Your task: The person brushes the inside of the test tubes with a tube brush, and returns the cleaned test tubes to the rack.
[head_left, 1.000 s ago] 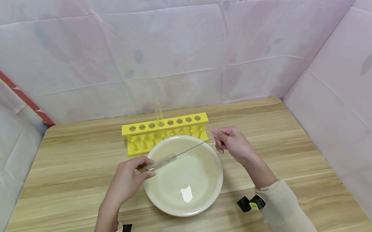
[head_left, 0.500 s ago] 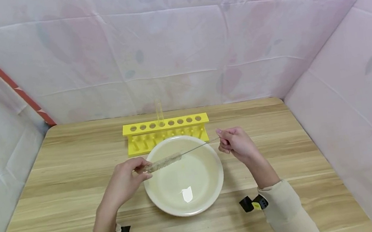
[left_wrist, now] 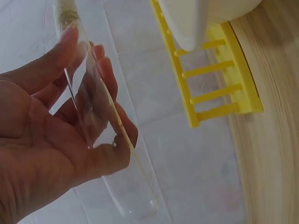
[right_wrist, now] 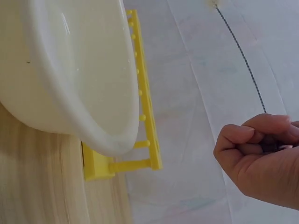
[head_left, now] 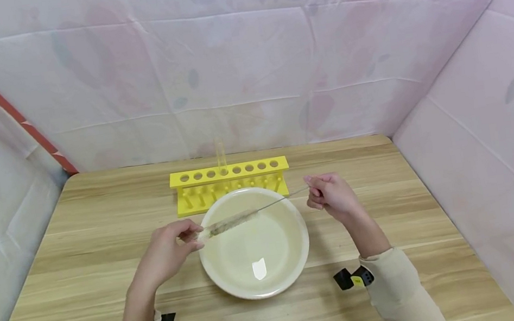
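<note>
My left hand (head_left: 161,253) pinches a clear glass test tube (left_wrist: 133,198) between thumb and fingers, its rounded end past the little finger in the left wrist view. Bristles of a test tube brush (head_left: 233,222) run along the tube's upper part, slanting up to the right above the bowl. My right hand (head_left: 333,196) grips the thin end of the brush's twisted wire handle (right_wrist: 240,51), fingers curled in. Below lies a cream round bowl (head_left: 261,295) with a bright reflection inside. The palm hides part of the tube in the head view.
Behind the bowl stands a yellow test tube rack (head_left: 258,167), its base partly hidden by the rim. One clear test tube (head_left: 221,154) is upright in it. The wooden table (head_left: 365,156) ends at fabric-covered walls at the back and sides.
My right hand has moved to the right, drawing the brush along with it. The bristles sit farther from my left hand, which has shifted slightly left with the test tube.
</note>
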`<state>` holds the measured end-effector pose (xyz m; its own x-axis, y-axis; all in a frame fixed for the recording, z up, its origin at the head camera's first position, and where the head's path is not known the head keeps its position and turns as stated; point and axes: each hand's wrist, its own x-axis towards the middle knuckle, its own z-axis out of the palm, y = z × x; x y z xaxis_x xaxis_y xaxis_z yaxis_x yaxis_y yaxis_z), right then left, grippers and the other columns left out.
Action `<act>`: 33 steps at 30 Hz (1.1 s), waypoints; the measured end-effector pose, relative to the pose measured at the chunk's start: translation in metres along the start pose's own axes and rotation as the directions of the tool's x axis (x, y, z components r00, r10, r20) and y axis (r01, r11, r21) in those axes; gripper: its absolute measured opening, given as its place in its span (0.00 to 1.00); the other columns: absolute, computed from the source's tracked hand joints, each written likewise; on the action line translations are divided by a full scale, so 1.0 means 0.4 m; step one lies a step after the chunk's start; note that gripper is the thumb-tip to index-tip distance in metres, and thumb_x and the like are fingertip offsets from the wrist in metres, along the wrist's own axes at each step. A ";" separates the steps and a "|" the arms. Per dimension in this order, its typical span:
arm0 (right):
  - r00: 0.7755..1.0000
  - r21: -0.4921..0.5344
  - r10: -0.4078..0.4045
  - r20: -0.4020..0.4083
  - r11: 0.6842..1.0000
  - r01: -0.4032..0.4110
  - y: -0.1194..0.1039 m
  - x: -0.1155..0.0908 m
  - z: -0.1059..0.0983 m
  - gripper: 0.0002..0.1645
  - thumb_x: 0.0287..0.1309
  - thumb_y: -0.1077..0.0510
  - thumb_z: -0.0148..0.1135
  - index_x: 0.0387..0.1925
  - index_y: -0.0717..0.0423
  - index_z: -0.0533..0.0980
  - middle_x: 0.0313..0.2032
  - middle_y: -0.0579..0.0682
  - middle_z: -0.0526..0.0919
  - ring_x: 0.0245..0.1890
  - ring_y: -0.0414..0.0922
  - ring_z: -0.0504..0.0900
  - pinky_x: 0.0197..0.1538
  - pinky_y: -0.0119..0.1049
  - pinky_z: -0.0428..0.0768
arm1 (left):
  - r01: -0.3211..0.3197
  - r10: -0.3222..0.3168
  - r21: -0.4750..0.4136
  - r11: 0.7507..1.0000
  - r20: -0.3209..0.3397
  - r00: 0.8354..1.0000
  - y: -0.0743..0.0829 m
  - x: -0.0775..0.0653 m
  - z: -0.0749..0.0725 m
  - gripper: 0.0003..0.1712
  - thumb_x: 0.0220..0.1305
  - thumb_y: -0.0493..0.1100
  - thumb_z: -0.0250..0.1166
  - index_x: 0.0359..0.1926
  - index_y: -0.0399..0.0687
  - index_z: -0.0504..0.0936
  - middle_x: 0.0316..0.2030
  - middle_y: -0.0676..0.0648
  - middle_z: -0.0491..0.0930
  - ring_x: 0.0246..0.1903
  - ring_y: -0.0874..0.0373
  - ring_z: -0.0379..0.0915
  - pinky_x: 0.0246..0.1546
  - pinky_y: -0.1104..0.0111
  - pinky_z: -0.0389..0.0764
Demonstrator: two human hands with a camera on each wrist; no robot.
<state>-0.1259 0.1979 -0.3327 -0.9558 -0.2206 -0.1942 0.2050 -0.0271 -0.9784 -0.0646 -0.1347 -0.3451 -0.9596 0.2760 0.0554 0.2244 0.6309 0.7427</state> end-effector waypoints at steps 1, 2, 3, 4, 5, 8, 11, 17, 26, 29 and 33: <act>1.000 0.024 0.011 0.000 1.000 -0.011 0.000 0.000 -0.005 0.28 0.66 0.64 0.42 0.08 0.58 0.58 0.08 0.44 0.53 0.10 0.39 0.57 0.22 0.29 0.62 | 0.007 -0.007 0.004 1.000 -0.011 1.000 -0.002 -0.002 -0.003 0.09 0.49 0.32 0.69 0.34 0.41 0.81 0.26 0.52 0.76 0.30 0.59 0.71 0.33 0.64 0.74; 1.000 0.038 0.019 -0.002 0.999 -0.019 -0.001 0.000 -0.009 0.28 0.66 0.65 0.42 0.08 0.58 0.57 0.08 0.43 0.53 0.10 0.39 0.57 0.22 0.29 0.62 | 0.013 -0.013 0.008 1.000 -0.020 1.000 -0.003 -0.003 -0.005 0.09 0.48 0.32 0.69 0.33 0.41 0.81 0.26 0.52 0.76 0.30 0.59 0.71 0.33 0.63 0.73; 1.000 0.048 0.026 -0.003 0.999 -0.026 0.000 0.000 -0.014 0.28 0.67 0.65 0.42 0.08 0.58 0.57 0.08 0.43 0.53 0.10 0.39 0.57 0.22 0.29 0.62 | 0.018 -0.017 0.009 1.000 -0.025 1.000 -0.006 -0.005 -0.008 0.08 0.48 0.32 0.69 0.33 0.42 0.81 0.26 0.52 0.76 0.30 0.59 0.71 0.33 0.63 0.73; 1.000 0.053 0.031 -0.003 0.998 -0.030 0.000 0.000 -0.017 0.28 0.67 0.65 0.42 0.08 0.58 0.58 0.08 0.43 0.53 0.10 0.39 0.57 0.22 0.29 0.62 | 0.021 -0.020 0.010 1.000 -0.029 0.999 -0.007 -0.007 -0.010 0.08 0.48 0.33 0.69 0.32 0.42 0.81 0.26 0.53 0.76 0.29 0.59 0.71 0.33 0.63 0.73; 0.999 0.054 0.033 0.002 0.998 -0.033 0.000 0.000 -0.020 0.28 0.67 0.65 0.41 0.08 0.58 0.58 0.08 0.44 0.53 0.10 0.39 0.57 0.22 0.29 0.62 | 0.023 -0.023 0.006 1.000 -0.029 0.999 -0.009 -0.009 -0.012 0.08 0.48 0.33 0.69 0.32 0.43 0.81 0.26 0.53 0.76 0.30 0.59 0.71 0.33 0.63 0.73; 0.999 0.047 0.036 0.018 0.998 -0.037 -0.001 0.001 -0.023 0.27 0.67 0.65 0.41 0.09 0.59 0.58 0.09 0.44 0.54 0.11 0.39 0.58 0.22 0.29 0.62 | 0.021 -0.021 -0.003 1.000 -0.014 1.000 -0.014 -0.010 -0.015 0.08 0.49 0.34 0.69 0.33 0.43 0.81 0.27 0.53 0.77 0.30 0.59 0.71 0.34 0.62 0.73; 0.999 0.051 0.033 0.024 0.998 -0.034 -0.002 0.004 -0.029 0.27 0.67 0.66 0.40 0.09 0.58 0.59 0.09 0.44 0.54 0.11 0.39 0.58 0.23 0.29 0.63 | 0.019 -0.019 -0.007 1.000 -0.009 1.000 -0.021 -0.011 -0.017 0.08 0.50 0.35 0.69 0.33 0.44 0.81 0.27 0.53 0.77 0.31 0.59 0.71 0.35 0.62 0.74; 1.000 0.125 0.008 0.009 0.992 -0.009 -0.003 0.003 -0.089 0.29 0.68 0.66 0.39 0.08 0.56 0.59 0.08 0.43 0.54 0.10 0.38 0.58 0.25 0.29 0.66 | 0.081 -0.077 0.057 0.995 -0.071 0.994 -0.059 -0.032 -0.046 0.09 0.51 0.35 0.68 0.37 0.40 0.81 0.29 0.49 0.78 0.31 0.55 0.72 0.34 0.60 0.73; 1.000 0.215 0.027 0.010 0.976 -0.029 0.024 -0.010 -0.167 0.29 0.69 0.62 0.40 0.09 0.56 0.59 0.09 0.46 0.50 0.12 0.42 0.54 0.27 0.30 0.65 | 0.154 -0.128 0.061 0.986 -0.310 0.942 -0.097 -0.038 -0.073 0.13 0.58 0.35 0.63 0.44 0.37 0.78 0.36 0.40 0.80 0.39 0.45 0.74 0.36 0.53 0.71; 0.999 0.229 0.036 0.013 0.973 -0.038 0.037 -0.009 -0.168 0.29 0.69 0.63 0.40 0.08 0.57 0.59 0.09 0.46 0.51 0.11 0.41 0.55 0.26 0.30 0.65 | 0.154 -0.139 0.019 0.988 -0.335 0.932 -0.102 -0.016 -0.071 0.13 0.60 0.37 0.62 0.46 0.37 0.77 0.38 0.38 0.80 0.41 0.44 0.75 0.37 0.53 0.74; 0.999 0.211 0.039 0.008 0.977 -0.039 0.052 -0.010 -0.163 0.29 0.69 0.65 0.38 0.08 0.57 0.59 0.08 0.45 0.51 0.11 0.41 0.55 0.26 0.30 0.64 | 0.170 -0.191 -0.091 0.981 -0.362 0.912 -0.112 0.018 -0.075 0.16 0.61 0.42 0.61 0.47 0.37 0.76 0.41 0.37 0.78 0.44 0.44 0.74 0.42 0.51 0.74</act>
<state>-0.1314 0.2619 -0.3571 -0.9454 -0.2295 -0.2312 0.2824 -0.2237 -0.9328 -0.0865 -0.1827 -0.3580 -0.9800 -0.1312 0.1498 0.0418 0.5999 0.7990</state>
